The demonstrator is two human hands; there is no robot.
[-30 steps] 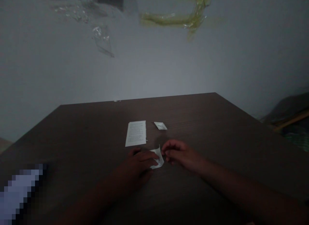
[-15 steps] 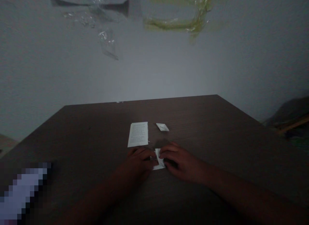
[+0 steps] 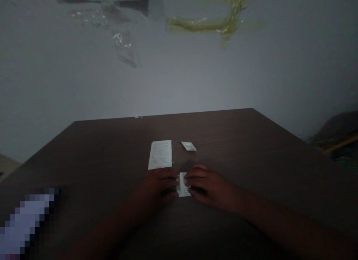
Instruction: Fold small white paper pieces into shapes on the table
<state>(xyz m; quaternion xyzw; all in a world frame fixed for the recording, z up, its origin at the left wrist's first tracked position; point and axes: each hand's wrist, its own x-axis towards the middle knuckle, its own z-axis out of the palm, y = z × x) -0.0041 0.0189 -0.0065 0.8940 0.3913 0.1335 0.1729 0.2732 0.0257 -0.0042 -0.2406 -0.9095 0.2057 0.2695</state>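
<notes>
The left hand [image 3: 160, 182] and right hand [image 3: 208, 183] come in from either side, forearms slanting inward, palms down and fingers bent. Between them a small printed paper slip [image 3: 183, 186] lies on the wooden tabletop [image 3: 223, 139], the right fingertips over its right part, the left ones at its left edge. I cannot tell whether either hand pinches it. Just beyond the left hand lies a printed sheet [image 3: 160, 154]; a folded paper piece [image 3: 189, 146] sits right of that. A pixelated object [image 3: 26, 224] lies well apart, near left.
</notes>
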